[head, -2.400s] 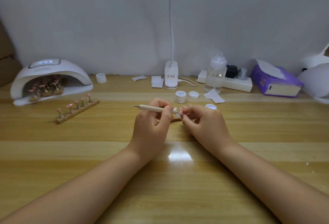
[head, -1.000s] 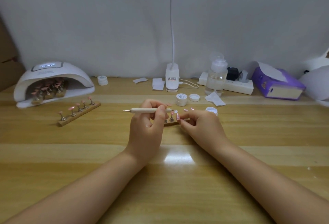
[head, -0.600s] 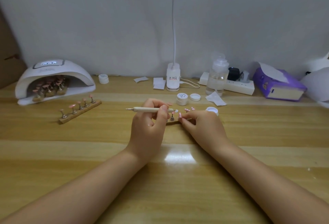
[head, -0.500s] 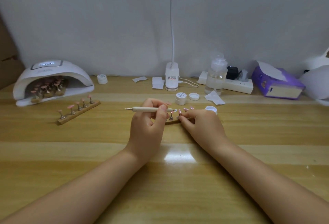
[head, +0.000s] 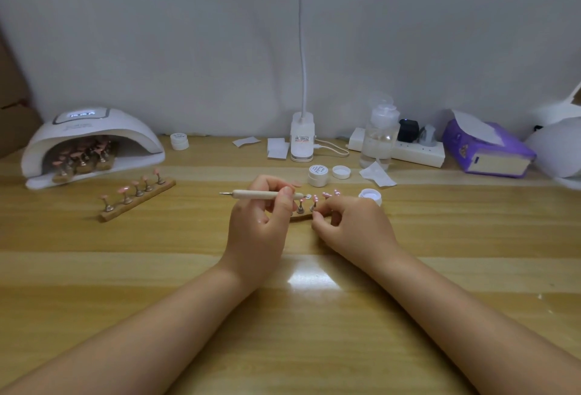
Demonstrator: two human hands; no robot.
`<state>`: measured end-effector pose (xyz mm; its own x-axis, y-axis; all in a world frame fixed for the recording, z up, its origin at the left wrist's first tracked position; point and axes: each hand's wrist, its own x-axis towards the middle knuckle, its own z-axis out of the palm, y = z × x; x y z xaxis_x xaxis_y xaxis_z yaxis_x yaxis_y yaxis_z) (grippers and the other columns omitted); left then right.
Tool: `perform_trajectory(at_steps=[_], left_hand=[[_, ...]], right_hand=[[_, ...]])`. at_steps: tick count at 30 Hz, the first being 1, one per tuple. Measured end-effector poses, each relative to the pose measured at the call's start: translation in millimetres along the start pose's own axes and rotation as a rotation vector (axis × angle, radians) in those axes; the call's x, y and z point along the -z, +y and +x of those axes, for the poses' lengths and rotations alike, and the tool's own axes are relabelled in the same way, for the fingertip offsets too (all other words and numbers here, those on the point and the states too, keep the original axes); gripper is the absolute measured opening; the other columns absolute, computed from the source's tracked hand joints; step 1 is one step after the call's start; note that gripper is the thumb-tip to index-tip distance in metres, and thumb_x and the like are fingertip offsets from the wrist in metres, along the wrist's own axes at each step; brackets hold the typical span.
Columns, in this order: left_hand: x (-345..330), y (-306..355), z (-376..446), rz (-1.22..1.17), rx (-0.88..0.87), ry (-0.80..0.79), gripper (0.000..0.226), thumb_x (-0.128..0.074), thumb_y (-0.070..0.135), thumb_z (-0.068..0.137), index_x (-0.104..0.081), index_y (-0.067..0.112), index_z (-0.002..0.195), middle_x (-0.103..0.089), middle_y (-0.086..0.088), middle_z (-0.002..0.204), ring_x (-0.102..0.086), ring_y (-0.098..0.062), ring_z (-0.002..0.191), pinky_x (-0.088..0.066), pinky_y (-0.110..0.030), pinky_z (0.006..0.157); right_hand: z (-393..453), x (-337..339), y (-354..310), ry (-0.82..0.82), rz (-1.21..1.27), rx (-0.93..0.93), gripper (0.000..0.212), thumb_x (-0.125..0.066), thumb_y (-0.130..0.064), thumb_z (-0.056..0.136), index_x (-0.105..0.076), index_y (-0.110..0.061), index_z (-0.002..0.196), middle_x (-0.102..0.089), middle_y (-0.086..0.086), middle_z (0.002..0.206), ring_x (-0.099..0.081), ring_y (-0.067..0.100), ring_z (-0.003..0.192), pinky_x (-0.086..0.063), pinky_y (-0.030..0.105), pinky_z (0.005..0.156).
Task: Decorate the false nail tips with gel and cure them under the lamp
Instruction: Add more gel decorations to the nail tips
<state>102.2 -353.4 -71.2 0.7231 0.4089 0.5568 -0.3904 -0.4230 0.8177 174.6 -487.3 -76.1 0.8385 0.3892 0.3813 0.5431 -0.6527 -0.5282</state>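
We are gripping dotting pen (head: pixel 264 195) in left hand (head: pixel 257 225), pen lying level, its tip touching nail tip (head: pixel 307 197) on wooden holder strip (head: pixel 302 216) at bench (head: pixel 314 316) middle. Right hand (head: pixel 352 225) is pinching strip with curled fingers. Curing lamp (head: pixel 91 143) is standing far left, more tips sitting inside. Second strip (head: pixel 136 199) is lying near lamp. Open gel jar (head: pixel 371 196) is sitting just beside right hand.

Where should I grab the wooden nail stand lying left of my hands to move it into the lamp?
Pinch the wooden nail stand by the two short ends of its wooden bar, coming from above. Five nail tips stand on posts along its top, so the long sides give little room.
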Motion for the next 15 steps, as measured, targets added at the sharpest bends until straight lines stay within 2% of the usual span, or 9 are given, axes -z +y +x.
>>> perform_trajectory(at_steps=[5, 9, 10, 12, 15], left_hand=[[0.4, 1.1, -0.8, 0.011, 0.009, 0.004, 0.011, -0.050, 0.029, 0.088, -0.056, 0.033, 0.079, -0.068, 0.002, 0.076, -0.066, -0.015, 0.073, -0.053, -0.048, 0.071], [0.3, 1.8, -0.5, 0.012, 0.009, 0.006, 0.011, -0.050, 0.029, 0.087, -0.056, 0.032, 0.079, -0.067, -0.001, 0.074, -0.066, -0.020, 0.073, -0.052, -0.051, 0.072], [0.5, 2.1, -0.6, 0.013, 0.007, 0.006, 0.011, -0.050, 0.029, 0.088, -0.056, 0.032, 0.079, -0.067, -0.001, 0.075, -0.066, -0.021, 0.073, -0.052, -0.051, 0.072], [0.9, 2.3, -0.9, 0.016, 0.004, 0.007, 0.011, -0.050, 0.029, 0.088, -0.056, 0.031, 0.079, -0.067, 0.000, 0.074, -0.066, -0.021, 0.073, -0.052, -0.051, 0.072], [1.0, 2.6, -0.4, 0.009, 0.011, 0.010, 0.011, -0.050, 0.030, 0.087, -0.056, 0.031, 0.078, -0.067, 0.001, 0.074, -0.066, -0.020, 0.072, -0.052, -0.049, 0.071]], right_hand=[[0.9, -0.8, -0.1, -0.026, -0.014, -0.007, 0.017, -0.057, -0.031, 0.083, -0.072, -0.030, 0.090, -0.046, -0.018, 0.053, -0.047, 0.005, 0.067, -0.030, 0.019, 0.051], [-0.1, 0.6, -1.8, -0.034, -0.023, 0.004, 0.022, -0.056, -0.032, 0.084, -0.071, -0.031, 0.100, -0.064, -0.012, 0.071, -0.057, 0.009, 0.077, -0.034, 0.022, 0.059], [-0.8, 0.6, -1.8, -0.025, -0.015, 0.015, 0.021, -0.057, -0.031, 0.083, -0.072, -0.030, 0.098, -0.062, -0.013, 0.067, -0.056, 0.008, 0.073, -0.035, 0.022, 0.059], [-2.4, 1.6, -1.8, 0.042, 0.000, 0.032, 0.012, -0.060, -0.031, 0.082, -0.070, -0.028, 0.086, -0.051, -0.014, 0.054, -0.051, 0.006, 0.062, -0.033, 0.023, 0.055], [-0.2, 11.3, 3.5, 0.310, -0.094, 0.076, 0.012, -0.066, -0.030, 0.077, -0.061, -0.019, 0.074, -0.047, -0.010, 0.055, -0.050, 0.018, 0.057, -0.030, 0.026, 0.050]])
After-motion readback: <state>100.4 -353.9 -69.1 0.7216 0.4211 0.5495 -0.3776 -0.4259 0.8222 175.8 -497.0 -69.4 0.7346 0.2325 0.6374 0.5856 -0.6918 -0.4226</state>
